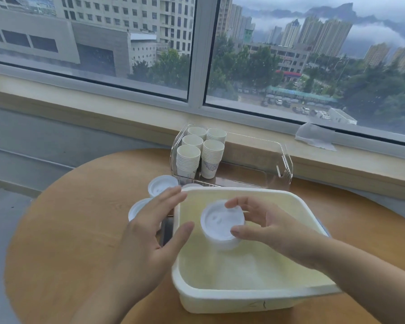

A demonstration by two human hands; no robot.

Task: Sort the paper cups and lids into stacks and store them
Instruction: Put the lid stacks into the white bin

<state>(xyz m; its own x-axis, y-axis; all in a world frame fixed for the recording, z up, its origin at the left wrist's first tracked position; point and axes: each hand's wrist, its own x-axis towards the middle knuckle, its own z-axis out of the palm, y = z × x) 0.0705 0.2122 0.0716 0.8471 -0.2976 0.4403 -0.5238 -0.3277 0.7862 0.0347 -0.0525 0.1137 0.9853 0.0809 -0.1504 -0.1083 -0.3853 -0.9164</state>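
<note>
My right hand (262,223) grips a short stack of white lids (220,222) by its rim, thumb on the near side and fingers on the far side, over the cream plastic bin (243,298). My left hand (150,232) hovers with straight fingers over the bin's left rim, holding nothing. More white lids lie on the table left of the bin, one (162,184) farther back and one (138,208) partly hidden by my left hand. Several stacks of paper cups (200,152) stand in the left end of a clear acrylic organizer (283,164).
The round wooden table (75,230) stands against a window sill (337,157). A dark flat object (167,231) lies between my left hand and the bin. A crumpled clear film (313,136) lies on the window frame at the right.
</note>
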